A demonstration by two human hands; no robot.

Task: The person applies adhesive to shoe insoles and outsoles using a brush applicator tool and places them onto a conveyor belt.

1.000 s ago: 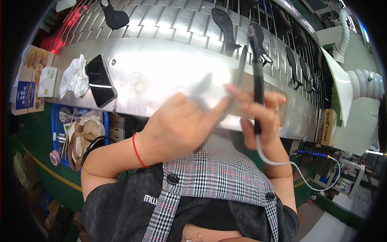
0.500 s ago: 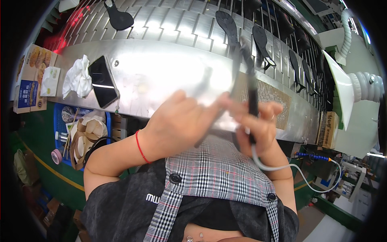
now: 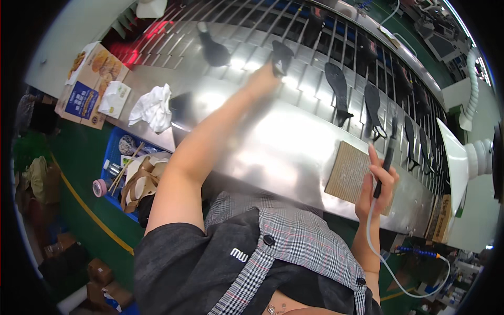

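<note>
My left hand [image 3: 266, 80] reaches out over the metal slats and is closed on the near end of a black sole-shaped piece [image 3: 282, 51]. Its fingers are partly blurred and hidden. On the right, my right hand [image 3: 382, 185] grips a slim black pen-shaped tool [image 3: 387, 167], tip pointing up and away. A grey cable [image 3: 370, 226] trails from its lower end. Under and beside this hand lies a ridged brown cardboard sheet [image 3: 346, 176]. More black sole-shaped pieces lie on the slats, one [image 3: 212, 50] left of my left hand and others [image 3: 336, 86] to its right.
A steel ledge [image 3: 262, 152] runs along the slatted conveyor [image 3: 252, 34]. At left are a white cloth [image 3: 152, 107], a printed carton [image 3: 92, 84] and a blue basket [image 3: 113, 142] of belongings. A white funnel-shaped hood [image 3: 455, 157] stands at right, near a cardboard box [image 3: 442, 218].
My hands have moved apart from the middle. The left has gone out to a sole piece on the slats; the right has moved right with the tool. The view has shifted.
</note>
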